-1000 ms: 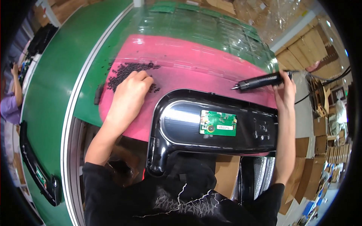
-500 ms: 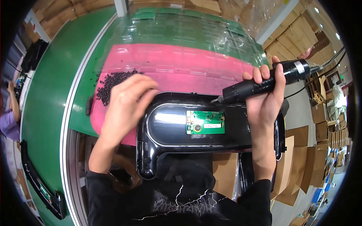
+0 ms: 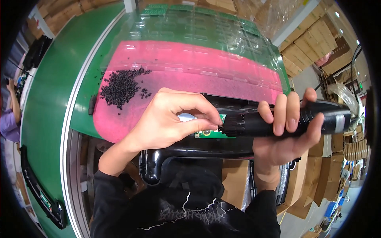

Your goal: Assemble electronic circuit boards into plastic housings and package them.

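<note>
Alignment probably matters most: the black cylindrical power screwdriver (image 3: 254,123), gripped in the curled fingers of the right hand (image 3: 283,144) right of centre, should meet the tiny dark piece (image 3: 220,128), likely a screw, squarely. The left hand (image 3: 168,119) pinches that piece mid-frame, thumb and forefinger nearly together, above a rectangular green circuit board (image 3: 210,135) in a glossy black plastic housing (image 3: 190,152). Counted: one screwdriver; two board-bearing housings, the similar-looking second housing (image 3: 59,216) at lower left; loose small black screws (image 3: 121,88), upper left, too many to count.
</note>
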`<state>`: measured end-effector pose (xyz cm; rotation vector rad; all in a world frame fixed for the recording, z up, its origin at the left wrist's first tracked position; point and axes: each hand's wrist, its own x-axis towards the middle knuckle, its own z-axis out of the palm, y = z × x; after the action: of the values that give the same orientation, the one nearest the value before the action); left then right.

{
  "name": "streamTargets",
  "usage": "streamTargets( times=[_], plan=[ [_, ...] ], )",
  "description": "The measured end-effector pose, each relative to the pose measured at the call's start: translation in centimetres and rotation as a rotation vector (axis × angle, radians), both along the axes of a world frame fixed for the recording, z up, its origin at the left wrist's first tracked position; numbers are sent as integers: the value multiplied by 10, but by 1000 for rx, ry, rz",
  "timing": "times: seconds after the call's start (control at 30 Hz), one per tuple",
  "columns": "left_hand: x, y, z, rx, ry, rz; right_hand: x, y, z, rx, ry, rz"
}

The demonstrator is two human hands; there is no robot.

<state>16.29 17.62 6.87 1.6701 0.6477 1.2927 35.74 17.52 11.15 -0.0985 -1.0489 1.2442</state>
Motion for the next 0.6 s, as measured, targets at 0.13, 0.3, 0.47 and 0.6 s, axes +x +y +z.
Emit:
streamTargets(
  times=[0.13, 0.3, 0.47, 0.6],
  plan=[
    [-3, 1, -5, 61, 15, 40, 4, -7, 3, 164, -37, -73],
    [-2, -1, -11, 198, 225, 88, 6, -11, 7, 218, -54, -63],
    [3, -7, -5, 250, 272, 58, 15, -9, -2, 246, -27, 54],
    [4, -6, -6, 393, 302, 109, 2, -12, 0, 231, -46, -6]
  ],
)
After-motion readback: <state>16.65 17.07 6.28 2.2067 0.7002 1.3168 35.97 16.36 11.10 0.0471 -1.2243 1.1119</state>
